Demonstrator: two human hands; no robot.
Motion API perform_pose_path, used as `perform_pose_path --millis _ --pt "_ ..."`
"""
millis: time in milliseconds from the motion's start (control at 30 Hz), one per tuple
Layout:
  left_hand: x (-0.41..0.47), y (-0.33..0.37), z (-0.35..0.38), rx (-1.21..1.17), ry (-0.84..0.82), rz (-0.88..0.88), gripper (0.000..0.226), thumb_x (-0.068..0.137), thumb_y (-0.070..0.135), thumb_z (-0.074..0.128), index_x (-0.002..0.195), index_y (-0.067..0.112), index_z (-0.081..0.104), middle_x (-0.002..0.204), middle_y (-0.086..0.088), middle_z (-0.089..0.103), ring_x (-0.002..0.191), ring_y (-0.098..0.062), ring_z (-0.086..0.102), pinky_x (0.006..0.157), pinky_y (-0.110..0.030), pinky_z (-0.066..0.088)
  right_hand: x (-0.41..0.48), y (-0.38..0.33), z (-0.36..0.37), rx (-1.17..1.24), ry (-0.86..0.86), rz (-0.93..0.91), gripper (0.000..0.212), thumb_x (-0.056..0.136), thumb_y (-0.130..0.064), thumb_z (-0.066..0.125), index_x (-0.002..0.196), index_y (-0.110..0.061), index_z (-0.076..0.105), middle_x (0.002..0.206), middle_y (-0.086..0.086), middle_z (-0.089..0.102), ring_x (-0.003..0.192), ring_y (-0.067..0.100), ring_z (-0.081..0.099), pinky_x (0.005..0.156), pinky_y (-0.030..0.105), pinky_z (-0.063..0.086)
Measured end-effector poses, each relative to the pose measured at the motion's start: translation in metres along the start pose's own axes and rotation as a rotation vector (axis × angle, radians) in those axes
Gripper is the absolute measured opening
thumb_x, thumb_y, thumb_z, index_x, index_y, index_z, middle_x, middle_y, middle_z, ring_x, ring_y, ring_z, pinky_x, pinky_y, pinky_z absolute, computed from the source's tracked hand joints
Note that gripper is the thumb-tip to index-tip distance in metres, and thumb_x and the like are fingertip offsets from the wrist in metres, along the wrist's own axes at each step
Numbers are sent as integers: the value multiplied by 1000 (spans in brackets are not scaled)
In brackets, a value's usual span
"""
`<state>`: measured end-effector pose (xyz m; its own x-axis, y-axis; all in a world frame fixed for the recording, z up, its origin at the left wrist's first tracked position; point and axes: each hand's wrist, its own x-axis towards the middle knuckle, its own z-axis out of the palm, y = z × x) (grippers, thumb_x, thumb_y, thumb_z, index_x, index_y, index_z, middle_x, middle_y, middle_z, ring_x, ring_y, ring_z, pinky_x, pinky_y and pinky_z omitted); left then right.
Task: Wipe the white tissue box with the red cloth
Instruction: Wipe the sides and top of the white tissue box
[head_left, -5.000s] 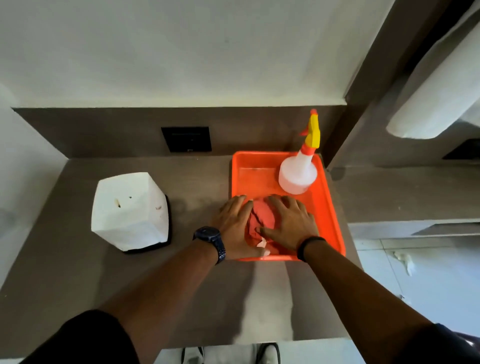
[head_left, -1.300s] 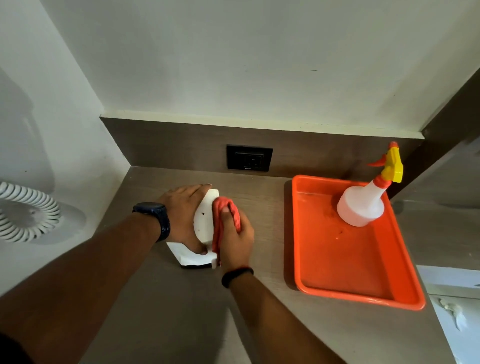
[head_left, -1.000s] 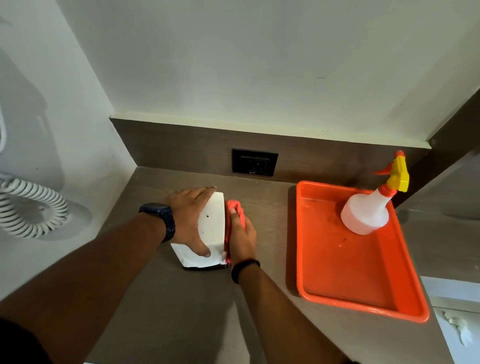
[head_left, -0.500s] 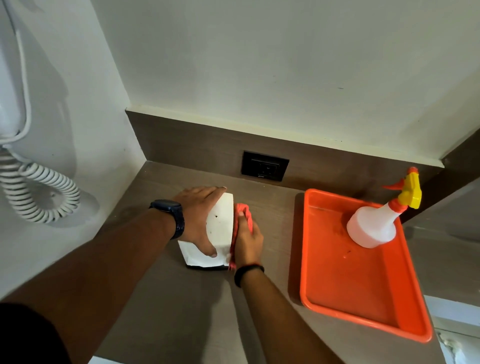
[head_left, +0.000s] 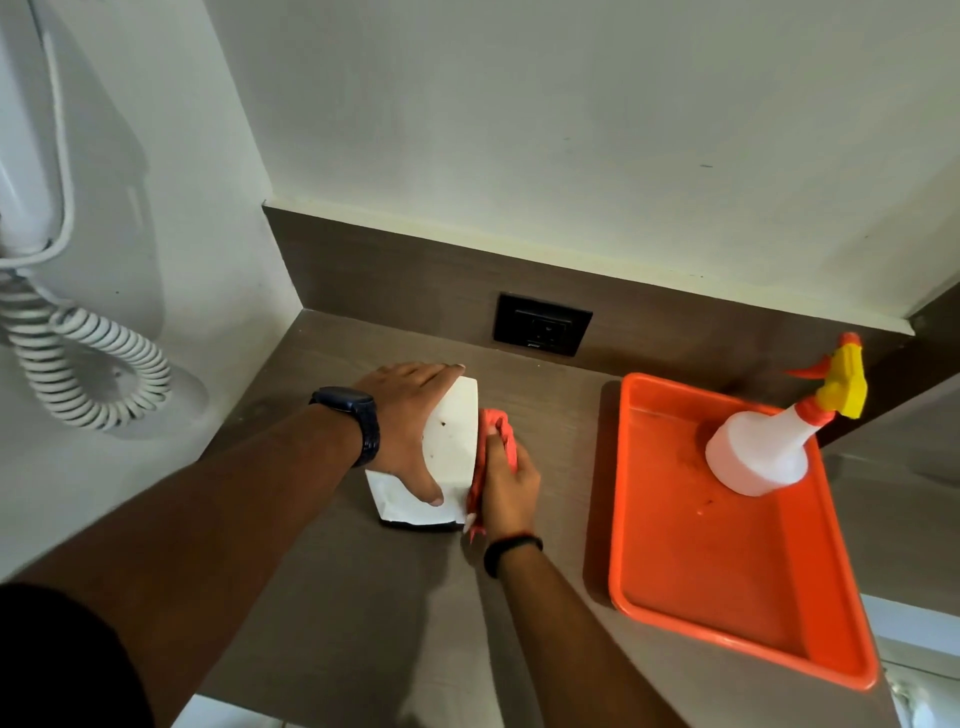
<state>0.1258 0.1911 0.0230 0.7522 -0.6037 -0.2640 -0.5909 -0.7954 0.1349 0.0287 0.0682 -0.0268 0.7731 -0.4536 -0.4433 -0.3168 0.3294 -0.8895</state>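
Observation:
The white tissue box (head_left: 453, 439) stands on the brown counter, its top showing a few dark specks. My left hand (head_left: 410, 415) wraps over the box's left side and top, thumb at the near corner, holding it. The red cloth (head_left: 493, 441) is bunched against the box's right face, pressed there by my right hand (head_left: 506, 488). Most of that right face is hidden behind the cloth and hand.
An orange tray (head_left: 670, 571) lies to the right with a white spray bottle (head_left: 763, 452) at its far end. A black wall socket (head_left: 542, 324) sits behind the box. A white coiled cord (head_left: 78, 364) hangs on the left wall. The counter's front edge is near.
Both hands left the tray with the cloth and went to the box. Over the last second the cloth moved from the box's top edge down onto its right face.

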Motion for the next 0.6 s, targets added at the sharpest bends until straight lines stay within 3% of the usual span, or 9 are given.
perform_pose_path --millis 167,233,300,367,467,600 --pt "0 1 -4 -45 -7 15 150 21 86 61 146 30 1 156 -3 22 140 -23 24 113 -39 23 -35 2 -15 190 12 94 15 97 -29 59 106 -26 69 104 0 75 90 13 74 76 31 63" --pt "-4 1 -5 -78 -8 40 154 23 87 64 148 25 -1 158 -3 17 143 -23 16 117 -38 15 -44 -18 -16 264 34 15 16 96 -23 59 103 -20 73 96 1 78 84 13 76 67 25 61" --pt "-11 -4 -4 -152 14 49 156 26 86 70 148 24 -4 160 -2 8 145 -20 5 117 -36 6 -47 -42 -14 201 61 -177 16 96 -21 61 91 -19 75 88 0 77 85 16 72 71 27 57" --pt "-23 -14 0 -263 58 24 156 28 81 76 148 26 -7 160 1 3 145 -17 0 116 -34 5 -45 -62 -5 23 80 -387 12 94 -27 63 92 -24 75 93 -2 75 92 14 69 80 31 55" --pt "-36 -29 7 -389 75 -11 155 32 70 85 148 25 -7 160 -1 6 144 -20 10 118 -38 14 -39 -78 16 -314 62 -586 20 88 -33 65 107 -29 70 113 2 72 107 16 65 96 36 51" --pt "-37 -37 5 -514 82 23 158 34 61 89 148 19 -11 157 -6 19 141 -21 21 114 -42 25 -21 -68 40 -1001 -110 -702 36 90 -35 63 125 -27 63 138 3 60 132 27 49 108 46 42"
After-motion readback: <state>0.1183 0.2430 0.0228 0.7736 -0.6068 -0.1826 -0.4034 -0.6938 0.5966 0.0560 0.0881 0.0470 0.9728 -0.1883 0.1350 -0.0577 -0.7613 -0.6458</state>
